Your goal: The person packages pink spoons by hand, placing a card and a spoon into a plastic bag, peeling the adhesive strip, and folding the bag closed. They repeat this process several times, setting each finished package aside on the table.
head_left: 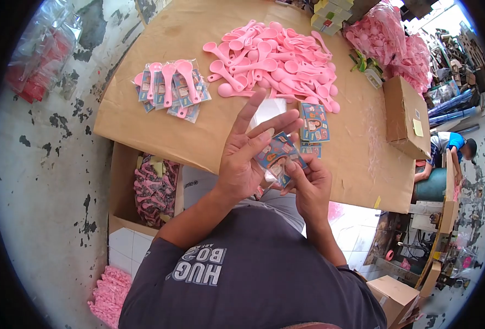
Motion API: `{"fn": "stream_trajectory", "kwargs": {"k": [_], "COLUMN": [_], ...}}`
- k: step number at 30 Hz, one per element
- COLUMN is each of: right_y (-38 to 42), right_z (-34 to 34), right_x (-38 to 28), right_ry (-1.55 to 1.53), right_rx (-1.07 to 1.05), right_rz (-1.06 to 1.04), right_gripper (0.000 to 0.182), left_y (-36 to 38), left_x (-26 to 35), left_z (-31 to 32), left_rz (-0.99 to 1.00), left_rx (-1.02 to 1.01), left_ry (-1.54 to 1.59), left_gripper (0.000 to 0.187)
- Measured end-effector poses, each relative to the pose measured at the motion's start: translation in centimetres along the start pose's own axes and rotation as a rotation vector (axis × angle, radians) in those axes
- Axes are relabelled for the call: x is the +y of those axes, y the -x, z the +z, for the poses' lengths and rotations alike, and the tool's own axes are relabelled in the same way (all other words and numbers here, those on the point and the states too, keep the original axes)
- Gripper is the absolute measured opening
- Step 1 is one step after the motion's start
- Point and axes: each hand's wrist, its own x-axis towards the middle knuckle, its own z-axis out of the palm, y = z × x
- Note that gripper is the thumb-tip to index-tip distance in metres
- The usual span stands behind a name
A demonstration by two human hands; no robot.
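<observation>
A blue printed card (pixel 279 154), with clear plastic around its lower edge, is held between my two hands above the table's near edge. My left hand (pixel 239 159) has its thumb against the card's upper left corner, and its index finger points up and away. My right hand (pixel 311 189) pinches the card's lower right part between thumb and fingers. Just beyond lie more printed cards (pixel 315 122) and a white sheet or packet (pixel 270 111), partly hidden by my left fingers. A large heap of pink plastic spoons (pixel 278 60) covers the table's far middle.
Bagged cards with pink spoons (pixel 174 88) lie at the table's left. A cardboard box (pixel 404 118) and pink-filled plastic bags (pixel 387 38) stand at right. Below left is an open box of packed spoons (pixel 156 189). Another person (pixel 448 148) bends over at far right.
</observation>
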Motion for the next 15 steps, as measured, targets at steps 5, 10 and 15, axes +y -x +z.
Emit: {"fn": "stream_trajectory", "kwargs": {"k": [5,10,15], "right_y": [0.4,0.5,0.2], "right_z": [-0.3,-0.6,-1.1], "right_x": [0.0,-0.4,0.4], "right_ry": [-0.087,-0.062,-0.060], "right_rx": [0.000,0.020,0.077], "right_rz": [-0.040,-0.037,-0.075], "right_gripper": [0.027,0.024,0.015], "left_y": [-0.5,-0.8,-0.3], "left_x": [-0.6,-1.3,-1.7], "left_z": [0.1,0.5,1.8], "left_rz": [-0.031,-0.037,-0.087], "left_rx": [0.069,0.069,0.041], "left_ry": [-0.004,-0.011,-0.036], "left_gripper": [0.063,0.058,0.056]}}
